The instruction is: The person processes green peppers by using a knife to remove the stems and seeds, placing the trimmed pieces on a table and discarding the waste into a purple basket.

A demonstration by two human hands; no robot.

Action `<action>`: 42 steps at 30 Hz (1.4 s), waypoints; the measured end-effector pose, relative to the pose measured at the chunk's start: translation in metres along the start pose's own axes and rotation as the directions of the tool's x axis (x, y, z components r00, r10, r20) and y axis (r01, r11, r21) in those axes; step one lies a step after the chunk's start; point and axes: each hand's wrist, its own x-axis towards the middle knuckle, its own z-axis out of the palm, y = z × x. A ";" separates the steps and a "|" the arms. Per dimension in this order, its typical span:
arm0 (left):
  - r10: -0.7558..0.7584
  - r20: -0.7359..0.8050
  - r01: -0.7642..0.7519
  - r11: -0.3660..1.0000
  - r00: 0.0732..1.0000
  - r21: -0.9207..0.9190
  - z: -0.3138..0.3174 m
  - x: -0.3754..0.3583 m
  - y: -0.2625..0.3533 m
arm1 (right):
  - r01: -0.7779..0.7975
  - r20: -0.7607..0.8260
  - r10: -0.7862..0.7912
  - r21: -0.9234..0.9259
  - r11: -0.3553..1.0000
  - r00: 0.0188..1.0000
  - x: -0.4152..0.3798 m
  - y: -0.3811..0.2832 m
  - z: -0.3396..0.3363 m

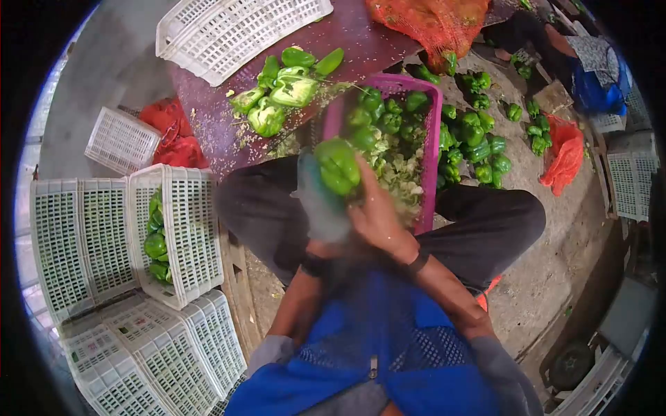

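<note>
A whole green bell pepper [338, 166] is in front of my lap, between my two hands. My left hand [320, 204], in a pale grey-green glove and blurred by motion, is closed around its left and lower side. My bare right hand [380, 220] grips the pepper from the right, with fingers along its side; whether anything small is hidden in the palm I cannot make out. Just behind is a pink crate [431, 156] with several green peppers [390, 123] over a heap of pale seed cores [402, 173].
Trimmed peppers [295, 87] and scattered seeds lie on a dark red board [201, 114], beside a white crate [243, 31]. An orange mesh sack [433, 28] is at the back. Loose peppers [479, 139] cover the floor rightward. White crates [149, 340] stand at left, one containing peppers.
</note>
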 end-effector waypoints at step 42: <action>0.021 0.113 -0.029 0.997 0.993 0.068 -0.074 0.153 -0.050 | -0.543 0.444 0.353 0.436 0.718 0.823 0.244 0.077 0.054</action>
